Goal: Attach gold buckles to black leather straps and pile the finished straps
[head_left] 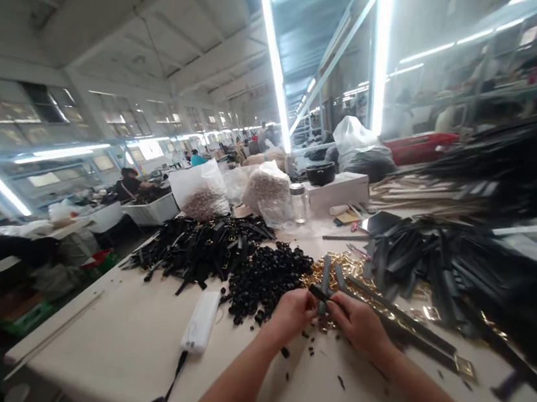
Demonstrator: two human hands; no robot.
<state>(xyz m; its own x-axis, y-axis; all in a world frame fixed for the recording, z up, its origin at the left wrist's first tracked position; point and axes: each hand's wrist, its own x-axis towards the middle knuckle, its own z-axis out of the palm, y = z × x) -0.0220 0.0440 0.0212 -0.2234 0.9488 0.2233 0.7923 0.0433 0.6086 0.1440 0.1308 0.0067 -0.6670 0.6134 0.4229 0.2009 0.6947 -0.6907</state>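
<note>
My left hand (290,313) and my right hand (358,317) are close together over the table, fingers pinched on a short black strap (320,293). Its ends are partly hidden by my fingers. Just left of my left hand is a heap of small black loops (269,276). Behind my hands spreads a pile of gold-coloured buckles (346,266), with several dark strips across it. One long dark strap to the right ends in a gold buckle (465,366). Small dark scraps lie on the tabletop below my hands.
A heap of black buckled straps (204,245) lies left, beside a white power bank (200,323) with a black cable. Clear bags (268,191), a glass jar (298,201) and a white box (340,193) stand behind. Dark strips (432,260) are piled right. Another person (128,185) sits far left.
</note>
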